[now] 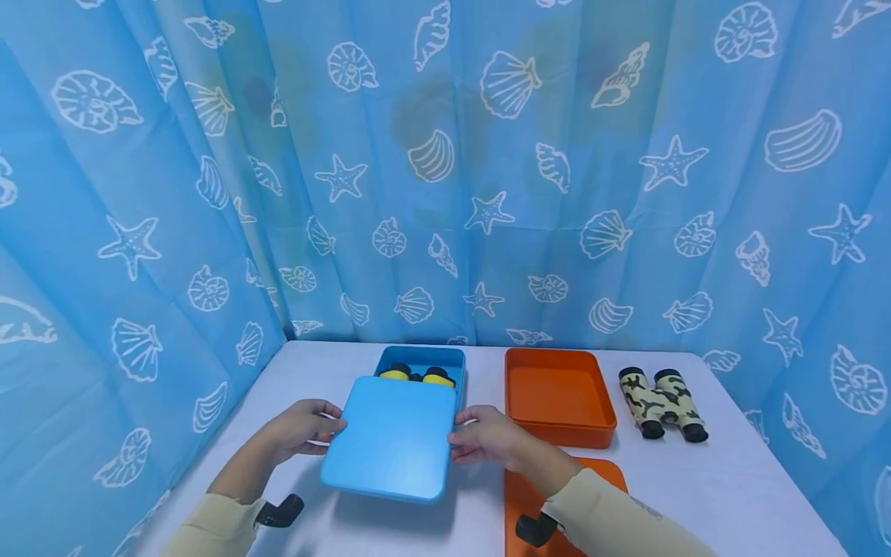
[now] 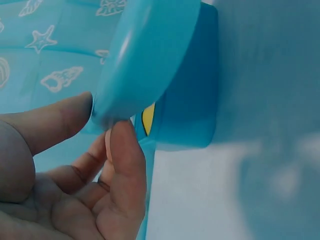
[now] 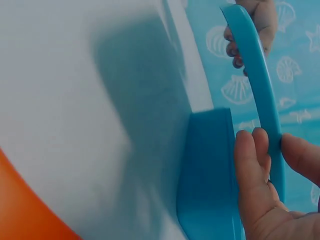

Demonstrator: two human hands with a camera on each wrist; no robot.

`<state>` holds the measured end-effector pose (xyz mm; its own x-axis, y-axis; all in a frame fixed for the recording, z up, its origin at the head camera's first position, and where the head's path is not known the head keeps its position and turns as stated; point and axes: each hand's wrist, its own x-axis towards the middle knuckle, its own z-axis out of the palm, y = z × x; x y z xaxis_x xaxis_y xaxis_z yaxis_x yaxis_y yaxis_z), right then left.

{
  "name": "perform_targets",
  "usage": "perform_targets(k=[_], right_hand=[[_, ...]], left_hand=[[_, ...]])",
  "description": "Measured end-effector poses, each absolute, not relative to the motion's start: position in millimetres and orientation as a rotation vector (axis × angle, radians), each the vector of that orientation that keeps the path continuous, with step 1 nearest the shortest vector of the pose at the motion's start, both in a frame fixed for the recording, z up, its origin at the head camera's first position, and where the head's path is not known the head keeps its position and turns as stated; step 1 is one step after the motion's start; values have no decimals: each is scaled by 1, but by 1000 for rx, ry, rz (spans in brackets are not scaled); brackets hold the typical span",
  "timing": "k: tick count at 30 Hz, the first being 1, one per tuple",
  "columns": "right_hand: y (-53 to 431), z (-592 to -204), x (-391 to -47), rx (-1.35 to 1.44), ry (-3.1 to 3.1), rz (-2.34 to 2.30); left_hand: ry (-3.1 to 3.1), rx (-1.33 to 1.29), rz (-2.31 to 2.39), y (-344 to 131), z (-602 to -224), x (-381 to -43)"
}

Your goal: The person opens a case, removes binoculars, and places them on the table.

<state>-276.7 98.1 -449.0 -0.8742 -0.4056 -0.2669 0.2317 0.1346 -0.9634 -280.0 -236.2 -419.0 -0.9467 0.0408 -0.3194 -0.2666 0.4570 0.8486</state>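
Note:
Both hands hold a blue lid (image 1: 393,441) by its left and right edges, tilted above the table. My left hand (image 1: 306,429) pinches the left edge between thumb and fingers, and my right hand (image 1: 487,437) pinches the right edge. Behind and partly beneath the lid stands a blue box (image 1: 426,356), with yellow and black binoculars (image 1: 438,376) inside; the lid hides their lower part. In the right wrist view the lid (image 3: 260,85) is raised over the box wall (image 3: 207,170).
An orange box (image 1: 557,387) stands open to the right, with an orange lid (image 1: 529,503) lying in front of it, partly under the right forearm. Camouflage binoculars (image 1: 661,404) lie at the far right. A blue shell-print curtain (image 1: 445,193) hangs behind the white table (image 1: 313,363).

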Motion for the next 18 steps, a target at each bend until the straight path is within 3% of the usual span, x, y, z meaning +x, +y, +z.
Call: perform_targets(k=[18], right_hand=[[102, -469, -240, -127, 1937, -1616]], left_hand=[[2285, -225, 1449, -241, -443, -241]])
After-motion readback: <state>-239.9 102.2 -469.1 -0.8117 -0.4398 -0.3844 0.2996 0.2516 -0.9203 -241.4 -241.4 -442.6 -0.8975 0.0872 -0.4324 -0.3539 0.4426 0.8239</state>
